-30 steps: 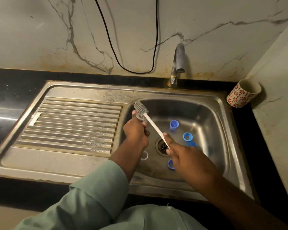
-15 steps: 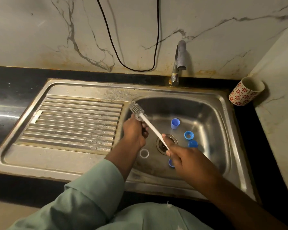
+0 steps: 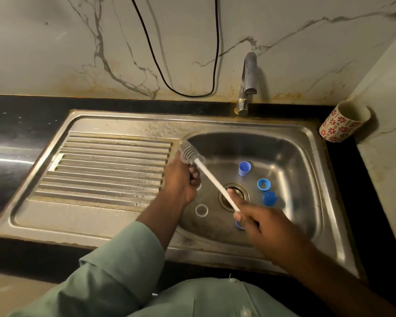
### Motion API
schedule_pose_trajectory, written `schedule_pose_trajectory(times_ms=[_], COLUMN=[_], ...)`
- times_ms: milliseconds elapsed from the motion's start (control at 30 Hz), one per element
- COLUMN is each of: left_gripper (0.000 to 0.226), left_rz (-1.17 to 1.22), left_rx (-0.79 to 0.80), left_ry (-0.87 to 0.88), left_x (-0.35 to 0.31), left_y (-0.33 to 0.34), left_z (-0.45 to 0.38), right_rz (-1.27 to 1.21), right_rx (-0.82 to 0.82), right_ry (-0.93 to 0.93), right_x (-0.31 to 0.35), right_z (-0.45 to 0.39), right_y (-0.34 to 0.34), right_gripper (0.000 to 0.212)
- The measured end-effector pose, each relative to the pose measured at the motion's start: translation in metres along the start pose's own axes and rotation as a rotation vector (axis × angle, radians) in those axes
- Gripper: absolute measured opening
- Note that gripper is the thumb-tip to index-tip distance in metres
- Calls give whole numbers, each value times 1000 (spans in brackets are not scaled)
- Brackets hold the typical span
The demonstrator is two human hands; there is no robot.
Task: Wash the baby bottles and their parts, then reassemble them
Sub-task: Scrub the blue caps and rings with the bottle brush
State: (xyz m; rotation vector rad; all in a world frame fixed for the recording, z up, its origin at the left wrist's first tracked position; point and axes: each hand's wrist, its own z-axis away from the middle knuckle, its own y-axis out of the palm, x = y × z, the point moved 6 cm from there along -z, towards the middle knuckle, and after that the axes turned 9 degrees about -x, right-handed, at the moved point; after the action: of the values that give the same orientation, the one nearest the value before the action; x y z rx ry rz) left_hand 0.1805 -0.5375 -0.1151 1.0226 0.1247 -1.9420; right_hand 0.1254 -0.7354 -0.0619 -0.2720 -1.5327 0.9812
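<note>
— Marble wall point(image 3: 55, 53) stood behind a black worktop point(image 3: 21, 115), and a steel sink point(image 3: 316, 170) sat in it. What was the person doing?

— The right hand point(image 3: 261, 227) had its grip curled round the white end of a brush point(image 3: 215, 181). The left hand point(image 3: 181, 181) had its grip closed on a small clear part point(image 3: 198, 161), and the brush head poked through it, up by the basin's left edge.

— Where were the other bits?

— Down in the basin. A blue cap point(image 3: 244, 168) stood near the drain point(image 3: 234, 195). A blue ring point(image 3: 264, 184) lay to the right, and a blue lid point(image 3: 269, 198) was just beside it. A clear ring point(image 3: 201, 210) lay left of the drain. One more blue bit point(image 3: 239, 224) peeked out from under the right hand.

— Anything else?

— A tap point(image 3: 248, 81) at the back, a black cable point(image 3: 181, 65) hanging on the wall, and a flowery cup point(image 3: 343, 122) tipped over on the right.
</note>
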Motion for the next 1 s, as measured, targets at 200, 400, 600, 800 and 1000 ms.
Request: schedule_pose_trajectory(times_ms=[200,400,600,800,1000], left_gripper=[23,31,10,12,15], left_rz=[133,226,44,68,67], left_rx=[39,98,205,82,44], left_ry=[-61,-22,11,180,225], left_x=[7,-1,18,7,2], left_y=[0,-3,13,6,12], left_z=[-3,-4,14,14,13], right_rz=[-271,-421,-413,-426,-362], right_rx=[-53,-52,-39,17,-33], right_ry=[208,244,262,249,264], right_x=[-14,-17,-10,-11,-5], right_z=[-23,-3,1,16,8], right_y=[-16,-19,-12,-8,-4], right_gripper=[42,42,39,37,37])
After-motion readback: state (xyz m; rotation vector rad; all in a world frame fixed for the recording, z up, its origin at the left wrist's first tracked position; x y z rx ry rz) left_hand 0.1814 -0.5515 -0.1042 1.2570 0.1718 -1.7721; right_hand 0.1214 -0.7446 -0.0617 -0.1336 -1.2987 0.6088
